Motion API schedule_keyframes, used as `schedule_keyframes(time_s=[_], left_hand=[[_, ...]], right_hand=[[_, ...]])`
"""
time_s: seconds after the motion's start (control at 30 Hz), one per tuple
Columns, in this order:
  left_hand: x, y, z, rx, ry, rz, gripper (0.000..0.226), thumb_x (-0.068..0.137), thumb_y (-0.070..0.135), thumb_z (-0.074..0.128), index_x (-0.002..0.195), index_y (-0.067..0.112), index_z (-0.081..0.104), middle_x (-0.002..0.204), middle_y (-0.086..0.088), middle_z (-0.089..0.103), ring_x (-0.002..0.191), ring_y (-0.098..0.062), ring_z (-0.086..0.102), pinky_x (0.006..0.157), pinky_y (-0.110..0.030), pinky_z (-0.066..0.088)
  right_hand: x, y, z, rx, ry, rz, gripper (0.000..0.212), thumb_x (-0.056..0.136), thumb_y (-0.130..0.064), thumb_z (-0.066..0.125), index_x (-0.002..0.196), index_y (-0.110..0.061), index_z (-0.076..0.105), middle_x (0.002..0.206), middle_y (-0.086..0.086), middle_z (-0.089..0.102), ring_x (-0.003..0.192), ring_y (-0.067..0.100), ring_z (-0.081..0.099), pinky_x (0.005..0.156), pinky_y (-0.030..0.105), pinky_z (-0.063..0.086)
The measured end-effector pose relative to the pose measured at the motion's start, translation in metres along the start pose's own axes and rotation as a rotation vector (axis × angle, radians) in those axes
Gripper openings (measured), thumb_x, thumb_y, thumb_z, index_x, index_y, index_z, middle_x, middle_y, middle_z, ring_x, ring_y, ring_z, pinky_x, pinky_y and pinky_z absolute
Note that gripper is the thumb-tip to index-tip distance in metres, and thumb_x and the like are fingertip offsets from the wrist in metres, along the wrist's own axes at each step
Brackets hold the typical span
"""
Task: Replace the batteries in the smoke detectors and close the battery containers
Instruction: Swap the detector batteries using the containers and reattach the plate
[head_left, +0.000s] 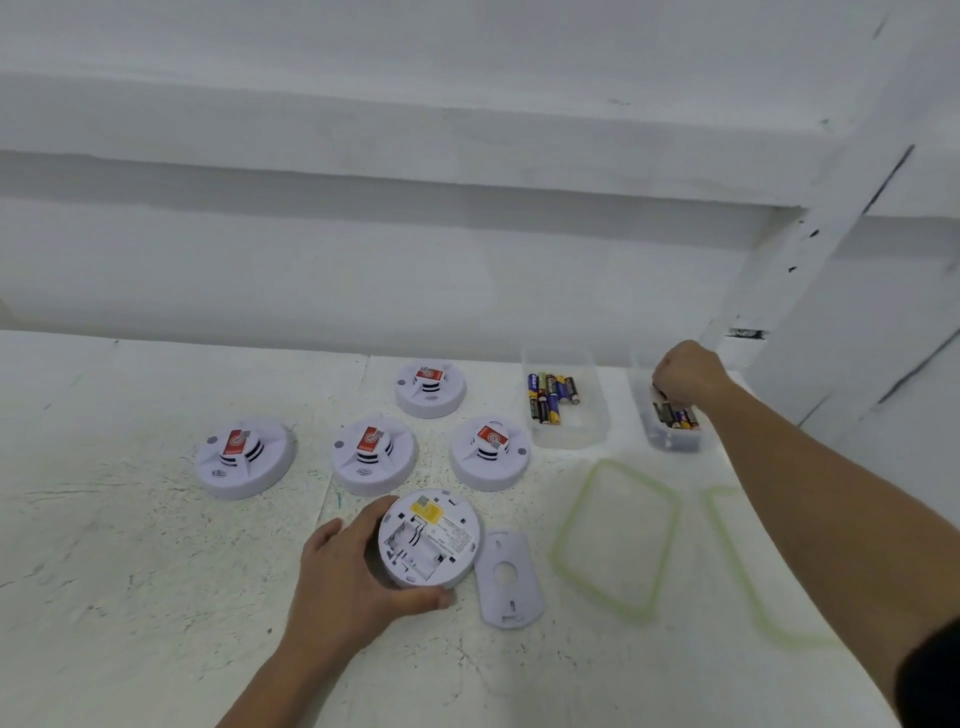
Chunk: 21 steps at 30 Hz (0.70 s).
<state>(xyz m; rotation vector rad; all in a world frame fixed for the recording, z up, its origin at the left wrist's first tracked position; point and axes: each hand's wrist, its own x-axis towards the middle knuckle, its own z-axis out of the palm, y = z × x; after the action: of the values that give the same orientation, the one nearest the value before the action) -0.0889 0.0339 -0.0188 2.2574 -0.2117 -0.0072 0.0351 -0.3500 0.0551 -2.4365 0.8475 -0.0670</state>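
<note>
An overturned white smoke detector lies near the table's front, its battery bay open and empty, and my left hand grips its left rim. Its detached cover plate rests just to the right. Several more detectors stand face up behind it, such as one at the left and one in the middle. My right hand reaches into the far right clear container of batteries, fingers curled down among them; whether they hold one is hidden. A second clear container holds several batteries.
Two clear lids with green seals lie on the table, one right of the cover plate and one under my right forearm. A white wall rises behind the table, with a white post at the right.
</note>
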Motion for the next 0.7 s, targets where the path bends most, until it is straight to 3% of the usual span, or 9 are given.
schedule_keyframes(time_s=[0.13,0.23,0.3,0.37,0.43,0.5,0.63,0.7], left_hand=[[0.001,-0.003,0.004,0.053,0.018,0.015,0.08,0.032,0.078,0.076,0.101,0.066,0.039,0.092,0.047,0.056,0.105,0.036,0.026,0.108,-0.027,0.018],[0.002,-0.001,0.005,0.079,0.017,0.012,0.082,0.031,0.08,0.074,0.103,0.07,0.037,0.103,0.063,0.036,0.106,0.036,0.025,0.108,-0.026,0.017],[0.002,-0.001,0.006,0.074,0.024,0.016,0.085,0.031,0.081,0.074,0.106,0.073,0.035,0.102,0.059,0.043,0.107,0.032,0.029,0.11,-0.027,0.018],[0.002,-0.003,0.007,0.057,0.042,0.009,0.085,0.03,0.086,0.07,0.106,0.07,0.037,0.096,0.049,0.055,0.108,0.029,0.032,0.11,-0.028,0.019],[0.001,-0.003,0.008,0.053,0.047,0.0,0.085,0.028,0.089,0.066,0.106,0.07,0.037,0.097,0.048,0.055,0.109,0.029,0.03,0.11,-0.026,0.018],[0.001,-0.003,0.008,0.058,0.036,0.011,0.087,0.029,0.09,0.065,0.108,0.072,0.034,0.104,0.053,0.049,0.109,0.024,0.037,0.11,-0.026,0.017],[0.002,-0.007,0.009,0.061,0.023,-0.021,0.091,0.029,0.09,0.067,0.111,0.071,0.034,0.1,0.042,0.058,0.113,0.0,0.049,0.112,-0.031,0.022],[0.002,-0.004,0.008,0.067,0.02,-0.022,0.089,0.029,0.09,0.066,0.109,0.071,0.035,0.098,0.045,0.057,0.113,0.007,0.046,0.111,-0.03,0.021]], right_hand=[[0.012,0.018,0.004,-0.06,-0.068,0.034,0.032,0.087,0.001,0.05,0.059,-0.011,0.043,0.06,0.005,0.045,0.05,0.018,0.044,0.044,0.02,0.032],[0.012,0.023,0.009,-0.192,-0.138,-0.031,0.011,0.084,0.003,0.051,0.079,-0.003,0.058,0.081,0.017,0.061,0.053,0.017,0.045,0.046,0.02,0.035],[0.015,0.027,0.016,-0.256,-0.136,-0.069,0.015,0.082,0.002,0.048,0.073,0.001,0.06,0.08,0.02,0.062,0.051,0.017,0.041,0.045,0.022,0.03],[0.015,0.028,0.019,-0.224,-0.127,-0.085,0.019,0.084,-0.001,0.046,0.079,0.001,0.064,0.077,0.018,0.061,0.055,0.022,0.046,0.05,0.024,0.035],[0.014,0.027,0.02,-0.243,-0.113,-0.119,0.022,0.083,0.002,0.046,0.09,0.005,0.066,0.084,0.022,0.065,0.066,0.027,0.052,0.058,0.029,0.041],[0.013,0.025,0.019,-0.258,-0.125,-0.145,0.017,0.084,0.004,0.044,0.087,-0.001,0.06,0.084,0.021,0.06,0.072,0.027,0.05,0.061,0.03,0.039],[0.017,0.027,0.013,-0.112,-0.09,-0.106,0.014,0.08,0.006,0.05,0.078,-0.007,0.049,0.076,0.016,0.055,0.065,0.028,0.054,0.057,0.03,0.042],[0.018,0.029,0.006,0.167,-0.051,-0.032,0.016,0.083,0.004,0.054,0.079,-0.01,0.047,0.071,0.015,0.056,0.053,0.027,0.055,0.05,0.031,0.049]])
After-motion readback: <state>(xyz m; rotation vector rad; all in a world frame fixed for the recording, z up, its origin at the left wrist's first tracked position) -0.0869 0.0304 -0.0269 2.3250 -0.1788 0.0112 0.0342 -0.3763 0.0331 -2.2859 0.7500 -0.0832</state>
